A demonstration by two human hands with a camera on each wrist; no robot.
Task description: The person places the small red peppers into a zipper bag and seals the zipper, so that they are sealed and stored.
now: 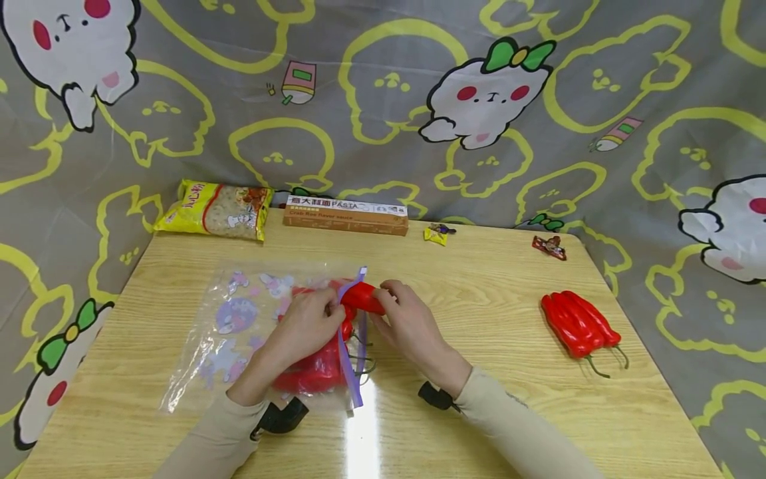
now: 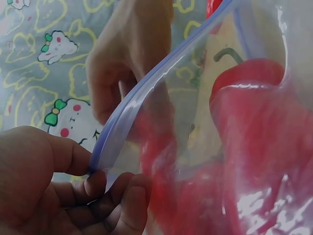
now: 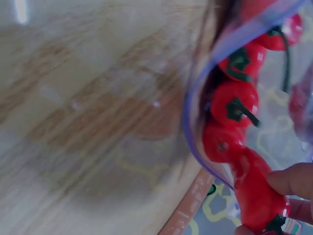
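Observation:
A clear zip bag (image 1: pixel 206 372) with purple zip edges and printed cartoon figures lies on the table, its mouth facing right. Several red peppers (image 1: pixel 314 372) are inside, with green stems poking out of the mouth. My left hand (image 1: pixel 305 326) pinches the bag's edge (image 2: pixel 105 142) between thumb and finger, which keeps the mouth apart. In my right hand (image 1: pixel 413 326) is another red pepper (image 1: pixel 366 298), partly inside the mouth. The right wrist view shows this pepper (image 3: pixel 259 196) gripped near its stem end, beside the stem ends of other peppers (image 3: pixel 234 103).
Several more red peppers (image 1: pixel 574 322) lie together at the right. Along the back are a yellow food packet (image 1: pixel 218 209), a pasta box (image 1: pixel 346 216), a small yellow-and-purple wrapped item (image 1: pixel 437 233) and a small red-brown one (image 1: pixel 549 247). Patterned cloth (image 1: pixel 383 86) surrounds the table.

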